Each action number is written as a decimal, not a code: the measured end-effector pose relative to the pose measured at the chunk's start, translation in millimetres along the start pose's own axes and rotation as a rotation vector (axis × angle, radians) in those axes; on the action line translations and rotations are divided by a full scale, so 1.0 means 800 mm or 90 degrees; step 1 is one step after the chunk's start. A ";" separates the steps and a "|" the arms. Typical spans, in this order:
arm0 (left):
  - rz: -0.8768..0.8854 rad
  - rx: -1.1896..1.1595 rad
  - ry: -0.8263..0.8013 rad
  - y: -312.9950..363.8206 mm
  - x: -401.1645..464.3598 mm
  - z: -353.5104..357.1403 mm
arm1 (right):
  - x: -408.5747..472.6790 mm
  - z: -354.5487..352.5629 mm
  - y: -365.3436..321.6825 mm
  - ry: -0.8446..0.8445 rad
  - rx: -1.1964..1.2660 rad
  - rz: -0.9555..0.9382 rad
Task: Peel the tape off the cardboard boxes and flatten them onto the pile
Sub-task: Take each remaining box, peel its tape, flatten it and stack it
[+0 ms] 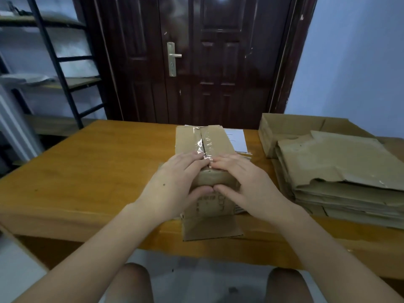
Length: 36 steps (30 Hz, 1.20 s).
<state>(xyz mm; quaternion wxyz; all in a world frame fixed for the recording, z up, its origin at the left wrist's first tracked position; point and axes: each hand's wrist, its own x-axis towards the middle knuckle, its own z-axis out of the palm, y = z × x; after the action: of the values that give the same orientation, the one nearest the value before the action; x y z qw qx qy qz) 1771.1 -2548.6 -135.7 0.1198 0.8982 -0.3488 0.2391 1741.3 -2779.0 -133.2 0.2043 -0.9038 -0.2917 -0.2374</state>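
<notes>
Fingers: left hand and right hand grasp the near end of one cardboard box, fingers laid over its top, thumbs against its near face; tips meet at the centre seam.
Tape: clear, crinkled strip along that seam, starting at the fingertips and running directly away from them, matching the box's long axis. Both hands appear equally near its end.
Pile: flattened cardboard, well to the right of the right hand, on the table.
Behind the pile: an open box.
</notes>
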 end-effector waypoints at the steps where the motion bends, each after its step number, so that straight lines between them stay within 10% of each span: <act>1: -0.001 0.001 0.002 0.001 0.000 0.000 | 0.000 -0.001 0.000 -0.001 0.001 -0.001; 36: -0.008 -0.024 0.046 0.010 -0.003 -0.001 | -0.004 0.009 -0.003 0.026 -0.003 -0.033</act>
<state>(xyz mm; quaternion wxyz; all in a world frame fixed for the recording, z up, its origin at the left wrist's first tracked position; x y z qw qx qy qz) 1763.6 -2553.1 -136.2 0.1509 0.8889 -0.3428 0.2636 1739.4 -2774.9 -140.5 0.2019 -0.8913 -0.3101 -0.2620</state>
